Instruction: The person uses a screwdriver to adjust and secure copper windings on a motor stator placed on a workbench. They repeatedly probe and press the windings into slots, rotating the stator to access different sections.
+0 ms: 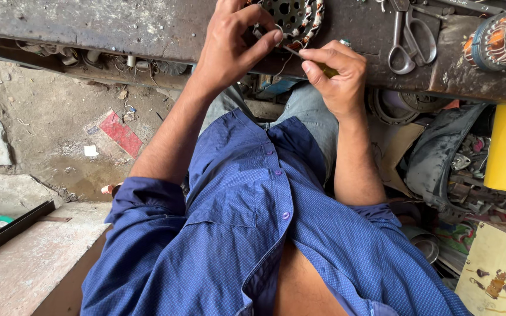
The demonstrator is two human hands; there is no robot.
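Both hands are busy at the workbench's near edge: left hand fingers clamped on the wound stator, right hand pinching a thin tool into its coils, so looks mid-job to me, windings seemingly unfinished.

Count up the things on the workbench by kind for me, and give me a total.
Wound motor cores: 2, one under the left hand, one at the bench's right end
Scissors: 1
Thin tool with a yellowish handle, in the right hand: 1
Total: 4
Other bits along the bench's far edge are cut off, so not counted.
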